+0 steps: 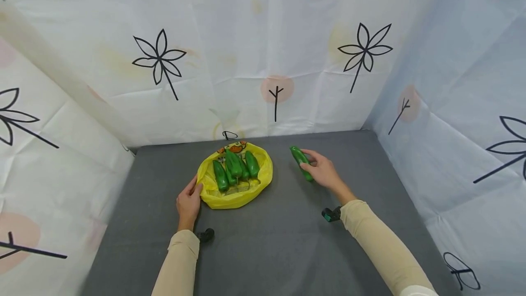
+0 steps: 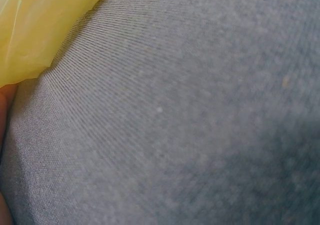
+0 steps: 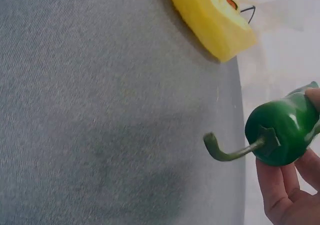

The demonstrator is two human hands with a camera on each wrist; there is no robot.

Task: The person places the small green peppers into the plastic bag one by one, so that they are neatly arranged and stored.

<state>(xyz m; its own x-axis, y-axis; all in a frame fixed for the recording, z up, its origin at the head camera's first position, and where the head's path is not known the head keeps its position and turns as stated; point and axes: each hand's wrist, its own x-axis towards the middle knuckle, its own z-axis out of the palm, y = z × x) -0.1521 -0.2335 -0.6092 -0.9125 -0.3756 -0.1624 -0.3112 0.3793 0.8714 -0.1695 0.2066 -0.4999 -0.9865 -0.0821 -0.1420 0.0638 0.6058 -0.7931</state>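
Observation:
A yellow plastic bag [image 1: 230, 202] lies with its rim rolled open on the grey cloth, with several long green peppers [image 1: 233, 164] inside. At the bag's left edge, my left hand [image 1: 189, 203] holds the rim between thumb and fingers; the left wrist view shows only a corner of the yellow plastic [image 2: 30, 30] and slivers of fingers. To the right of the bag, my right hand [image 1: 322, 171] grips a green pepper [image 1: 297, 153] between thumb and fingers. Its curved stem [image 3: 232, 155] points away from the hand in the right wrist view.
Dark grey cloth [image 1: 263, 250] covers the work surface. White fabric walls [image 1: 246, 49] printed with black leaf and twig drawings rise behind it and on both sides. Dark straps with small devices [image 1: 330, 214] sit at both wrists.

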